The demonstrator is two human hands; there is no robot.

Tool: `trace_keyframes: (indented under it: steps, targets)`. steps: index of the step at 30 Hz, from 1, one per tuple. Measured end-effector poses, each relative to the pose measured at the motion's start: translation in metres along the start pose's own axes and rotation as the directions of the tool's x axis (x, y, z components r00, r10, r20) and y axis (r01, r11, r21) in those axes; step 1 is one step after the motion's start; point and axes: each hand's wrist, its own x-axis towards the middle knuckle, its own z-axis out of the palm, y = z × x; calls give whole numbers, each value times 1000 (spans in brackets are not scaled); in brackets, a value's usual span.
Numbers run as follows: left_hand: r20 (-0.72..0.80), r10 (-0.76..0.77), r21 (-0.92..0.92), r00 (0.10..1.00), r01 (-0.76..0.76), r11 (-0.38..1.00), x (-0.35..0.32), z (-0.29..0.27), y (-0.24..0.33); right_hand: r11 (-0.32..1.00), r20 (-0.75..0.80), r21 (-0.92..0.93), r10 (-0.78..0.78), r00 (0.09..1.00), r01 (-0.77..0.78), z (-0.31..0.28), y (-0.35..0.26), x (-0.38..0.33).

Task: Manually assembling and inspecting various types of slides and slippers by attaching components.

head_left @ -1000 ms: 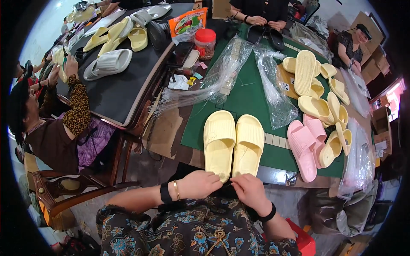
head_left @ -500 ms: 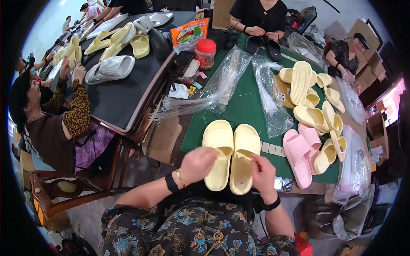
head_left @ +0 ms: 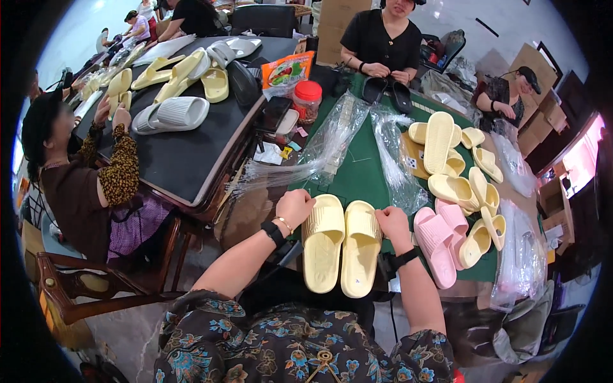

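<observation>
Seeing left hand (head_left: 295, 207) and right hand (head_left: 393, 223) curled at outer sides of paired yellow slippers (head_left: 322, 268), at green table's (head_left: 357, 172) near edge; can't tell if gripping. Could drop one through uneven support.

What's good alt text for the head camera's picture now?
A person's left hand and right hand flank two pale yellow slippers, side by side at the near edge of a green tabletop. Pink slippers and other yellow slippers lie to the right, with plastic bags beyond the pair.
</observation>
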Motion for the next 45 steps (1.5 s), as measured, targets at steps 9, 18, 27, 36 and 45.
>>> trace_keyframes:
  steps: [9, 18, 27, 36, 45]
  targets:
    - [-152, 170, -71, 974, -183, 981, -3, 7, 7, 999, -46, -35, 27, 999, -28, 1, -7, 11]
    - [-154, 199, -382, 968, -244, 891, -5, 10, 32, 978, -170, 119, -150, 974, 171, 0, -24, 2]
    - [-43, 281, -458, 959, -269, 847, -11, 15, 51, 794, -192, 479, -322, 927, 375, 22, -59, -31]
    - [-42, 339, -430, 940, -323, 843, -8, 21, 47, 793, -223, 450, -345, 912, 410, 27, -63, -33]
    - [-61, 360, -433, 931, -350, 831, -8, 22, 45, 797, -226, 444, -344, 912, 410, 26, -64, -33]
